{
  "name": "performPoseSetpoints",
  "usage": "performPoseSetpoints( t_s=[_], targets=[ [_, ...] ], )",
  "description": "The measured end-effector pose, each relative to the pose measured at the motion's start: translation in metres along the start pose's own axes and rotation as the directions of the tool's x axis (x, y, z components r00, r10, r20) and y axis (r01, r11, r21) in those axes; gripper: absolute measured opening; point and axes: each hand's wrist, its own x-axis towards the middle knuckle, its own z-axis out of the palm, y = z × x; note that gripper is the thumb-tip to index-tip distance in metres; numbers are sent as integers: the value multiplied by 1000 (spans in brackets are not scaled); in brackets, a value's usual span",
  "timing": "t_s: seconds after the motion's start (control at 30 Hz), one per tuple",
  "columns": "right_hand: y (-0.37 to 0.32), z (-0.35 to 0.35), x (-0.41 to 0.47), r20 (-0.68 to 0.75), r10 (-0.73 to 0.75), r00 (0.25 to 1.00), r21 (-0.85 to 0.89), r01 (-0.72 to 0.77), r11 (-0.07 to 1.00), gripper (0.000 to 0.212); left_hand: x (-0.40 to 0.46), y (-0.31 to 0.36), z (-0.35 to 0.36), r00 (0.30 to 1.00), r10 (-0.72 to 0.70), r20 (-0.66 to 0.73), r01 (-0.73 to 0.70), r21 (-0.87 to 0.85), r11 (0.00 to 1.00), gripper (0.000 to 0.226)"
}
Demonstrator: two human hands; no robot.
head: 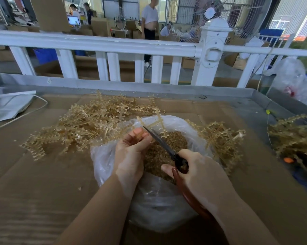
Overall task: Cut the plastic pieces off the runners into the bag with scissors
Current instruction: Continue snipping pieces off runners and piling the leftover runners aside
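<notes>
My left hand (131, 152) grips a yellowish plastic runner (158, 122) over the open clear bag (106, 156), its branches sticking up past my fingers. My right hand (198, 172) grips the dark red handles of the scissors (164, 144). Their dark blades point up-left and end beside my left fingertips, against the runner. Small amber cut pieces (174, 140) fill the bag under both hands.
A big heap of uncut runners (89, 124) lies behind and left of the bag on the cardboard-covered table (34, 174). More runners (221, 138) lie right of it, another pile (294, 135) at far right. A white fence (114, 45) stands behind the table's metal rim.
</notes>
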Motion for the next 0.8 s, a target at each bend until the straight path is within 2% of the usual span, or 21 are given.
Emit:
performPoseSetpoints(
  t_s=[0.13,0.33,0.47,0.57,0.8],
  targets=[
    [1,3,-2,-18,-2,1000,-25,2,1000,39,-2,2,0,999,-26,20,27,-53,998,32],
    [1,7,-3,-5,12,1000,-18,-12,1000,38,-3,4,-1,995,-51,83,55,-46,997,57],
    [0,6,-3,17,16,1000,10,-16,1000,36,-2,3,-1,996,-59,66,64,-75,995,51],
    [0,5,-2,23,20,1000,23,-20,1000,38,-2,3,-2,994,-67,88,75,-91,993,55],
    [0,6,1,15,13,1000,38,-14,999,40,0,1,-2,995,-70,74,75,-61,995,44]
  ],
)
